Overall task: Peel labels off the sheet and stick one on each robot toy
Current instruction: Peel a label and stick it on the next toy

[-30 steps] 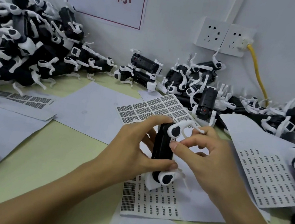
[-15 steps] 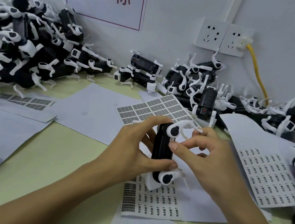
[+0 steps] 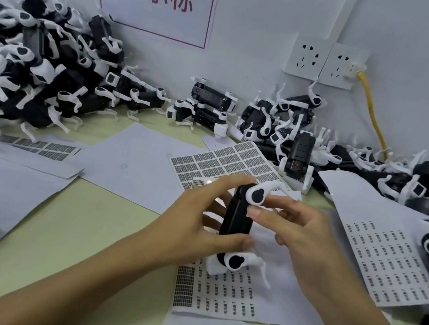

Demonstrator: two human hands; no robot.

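The table (image 3: 39, 242) is crowded: a big heap of robot toys (image 3: 35, 76) rises at the back left, a smaller heap (image 3: 285, 122) sits by the wall, and more spill in from the right edge. Label sheets (image 3: 224, 161) and blank backing paper cover most of the middle, leaving bare room only at the near left.

Above the nearest label sheet (image 3: 217, 292), the left hand (image 3: 194, 222) grips one robot toy (image 3: 237, 218) upright, thumb and fingers curled round its black body. The right hand (image 3: 305, 235) presses a fingertip against the toy's side, its other fingers loosely bent. This looks like the sticking step, though the label itself is too small to make out. Next comes setting this toy aside and peeling another label.
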